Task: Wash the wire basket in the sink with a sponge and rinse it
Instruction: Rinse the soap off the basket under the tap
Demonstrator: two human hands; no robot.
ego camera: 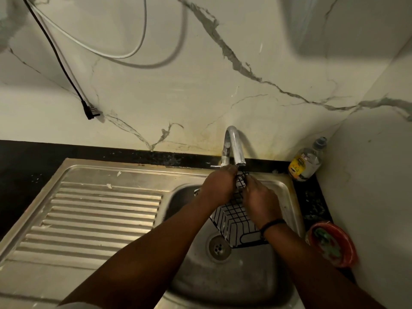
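A black wire basket (234, 216) is held tilted over the steel sink bowl (223, 275), its far end raised under the spout of the tap (234, 146). My left hand (219, 185) grips the basket's upper left edge right below the spout. On the upper right side, my right hand (259, 201) grips the wires, a dark band around its wrist. The basket's lower end with a handle loop hangs above the drain (218, 247). No sponge shows. I cannot tell whether water runs.
A ribbed steel draining board (93, 215) lies left of the bowl. A clear bottle with a yellow label (306, 162) stands in the back right corner. A red tub (332, 244) sits on the black counter at right. Cables hang on the marble wall, with a black plug (89, 111).
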